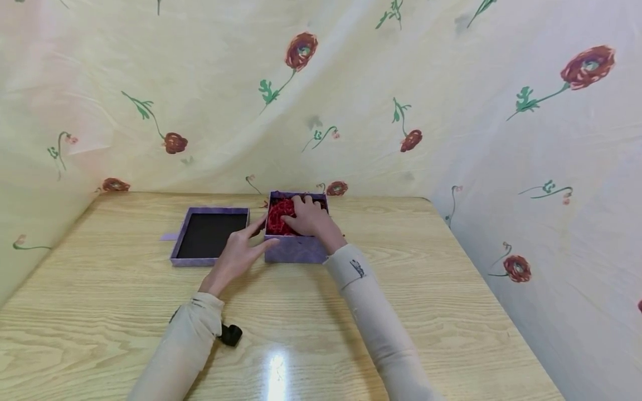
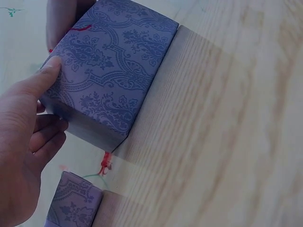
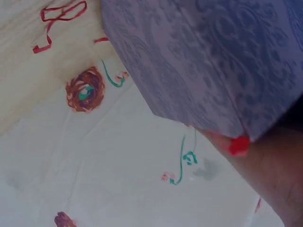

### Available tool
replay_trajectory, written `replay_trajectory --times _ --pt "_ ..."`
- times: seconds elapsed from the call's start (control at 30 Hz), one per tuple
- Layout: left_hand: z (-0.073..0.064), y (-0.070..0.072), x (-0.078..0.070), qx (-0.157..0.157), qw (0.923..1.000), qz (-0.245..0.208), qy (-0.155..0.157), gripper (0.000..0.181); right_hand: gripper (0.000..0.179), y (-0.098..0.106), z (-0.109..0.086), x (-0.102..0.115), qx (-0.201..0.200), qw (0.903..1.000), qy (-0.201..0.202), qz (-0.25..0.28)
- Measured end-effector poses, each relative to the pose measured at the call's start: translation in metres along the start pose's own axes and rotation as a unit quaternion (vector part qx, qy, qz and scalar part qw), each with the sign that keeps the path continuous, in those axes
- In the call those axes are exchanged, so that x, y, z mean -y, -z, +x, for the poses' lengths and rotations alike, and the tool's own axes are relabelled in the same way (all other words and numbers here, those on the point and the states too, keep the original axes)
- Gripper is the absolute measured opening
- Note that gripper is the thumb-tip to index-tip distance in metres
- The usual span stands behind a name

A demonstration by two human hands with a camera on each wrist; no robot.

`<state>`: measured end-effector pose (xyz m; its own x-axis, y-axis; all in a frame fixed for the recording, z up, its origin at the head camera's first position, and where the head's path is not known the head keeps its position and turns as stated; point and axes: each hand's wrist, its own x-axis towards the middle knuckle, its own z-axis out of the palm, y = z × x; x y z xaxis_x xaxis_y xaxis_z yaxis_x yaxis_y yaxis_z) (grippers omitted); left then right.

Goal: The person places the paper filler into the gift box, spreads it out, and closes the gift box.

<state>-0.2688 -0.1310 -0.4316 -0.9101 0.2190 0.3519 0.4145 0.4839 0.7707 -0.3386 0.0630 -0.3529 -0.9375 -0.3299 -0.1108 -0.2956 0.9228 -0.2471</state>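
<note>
A purple patterned box [image 1: 296, 249] stands uncovered near the back of the table, holding red shredded paper [image 1: 281, 216]. My left hand [image 1: 237, 257] holds the box's near left corner, thumb on the front wall and fingers along the left side. In the left wrist view, that thumb presses the damask-patterned wall [image 2: 113, 61] near its top edge. My right hand [image 1: 312, 218] reaches over the rim into the box, on the red paper. Its fingers are partly hidden, and I cannot tell whether they grip any paper. The right wrist view shows mostly the box's outer wall [image 3: 203, 61].
Left of the box lies its lid [image 1: 209, 260], black inside facing up, with a lilac ribbon tab [image 1: 169, 237]. A small black object [image 1: 231, 335] is partly covered by the left sleeve. Red paper strands [image 3: 64, 13] lie by the box. Flowered cloth [image 1: 225, 111] hangs behind the table.
</note>
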Motion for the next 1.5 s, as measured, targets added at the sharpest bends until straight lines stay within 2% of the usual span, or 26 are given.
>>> replay_trajectory --times 0.17,0.33,0.67,1.1,1.5 --pt "0.0 0.0 0.0 0.002 1.0 -0.003 -0.001 0.074 0.065 0.007 -0.007 0.005 -0.056 0.9979 -0.003 -0.033" --pt "0.0 0.001 0.0 0.004 1.0 -0.007 0.005 0.075 0.061 0.008 -0.005 0.008 -0.07 0.997 -0.002 -0.031" --pt "-0.001 0.0 0.0 0.004 0.9999 -0.003 0.011 0.076 0.057 -0.004 0.011 -0.002 -0.029 0.9993 0.022 0.01" --pt "-0.001 -0.001 0.0 0.005 1.0 -0.004 0.007 0.075 0.059 -0.018 0.022 -0.008 0.02 0.9987 0.019 0.042" --pt "-0.001 -0.001 0.0 -0.001 1.0 -0.001 0.003 0.074 0.054 -0.02 0.029 -0.016 0.023 0.996 0.039 0.077"
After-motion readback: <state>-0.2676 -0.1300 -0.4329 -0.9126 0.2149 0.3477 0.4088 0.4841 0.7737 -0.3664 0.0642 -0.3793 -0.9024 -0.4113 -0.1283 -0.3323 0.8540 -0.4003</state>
